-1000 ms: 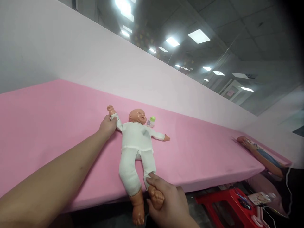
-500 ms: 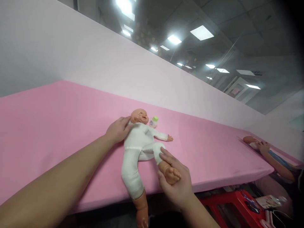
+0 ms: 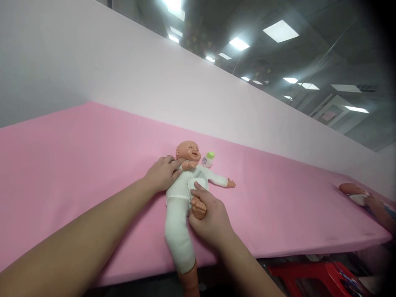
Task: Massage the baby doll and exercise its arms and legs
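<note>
A baby doll in a white cloth body lies on its back on the pink padded table, its head toward the wall. My left hand is closed round the doll's arm at the shoulder, and the doll's small hand rests up on its chest. With its fingers wrapped round the foot and lower leg, my right hand holds one leg bent up against the belly. The other leg stretches over the table's front edge. Beside the doll's head is a small clear bottle with a green cap.
A white wall runs behind the table, with a glass panel above it. At the far right another person's hand is at a second doll. A red plastic stool stands below the table edge.
My right hand has pushed the doll's leg up and inward, bending it to the belly. The doll's other-side hand now shows on its chest by my left hand. The view shifted slightly.
</note>
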Available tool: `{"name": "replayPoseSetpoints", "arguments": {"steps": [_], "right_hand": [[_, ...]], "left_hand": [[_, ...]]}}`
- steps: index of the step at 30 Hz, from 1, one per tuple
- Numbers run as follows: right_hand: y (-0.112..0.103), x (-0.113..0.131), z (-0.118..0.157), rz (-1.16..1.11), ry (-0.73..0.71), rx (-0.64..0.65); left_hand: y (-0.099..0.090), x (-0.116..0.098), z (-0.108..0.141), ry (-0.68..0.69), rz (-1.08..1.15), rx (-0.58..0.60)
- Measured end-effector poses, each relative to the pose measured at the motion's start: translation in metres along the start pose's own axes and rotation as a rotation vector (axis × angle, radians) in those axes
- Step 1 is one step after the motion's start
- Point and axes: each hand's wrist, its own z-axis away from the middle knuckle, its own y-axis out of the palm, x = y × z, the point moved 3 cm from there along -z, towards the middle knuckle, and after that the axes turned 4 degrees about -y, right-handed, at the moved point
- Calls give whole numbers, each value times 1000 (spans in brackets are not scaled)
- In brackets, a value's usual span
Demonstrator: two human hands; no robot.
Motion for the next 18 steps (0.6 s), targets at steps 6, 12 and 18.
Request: {"name": "replayPoseSetpoints", "arguments": {"steps": [6, 12, 18], "right_hand": [[2, -11, -2, -87, 79, 2], [-8, -26, 12, -143, 74, -47], [-42, -27, 62, -130, 87, -95]], "left_hand": [[1, 1, 0, -5, -30, -19], [-3, 13, -1, -76, 80, -80], [-10, 32, -5, -244, 210, -134]]}}
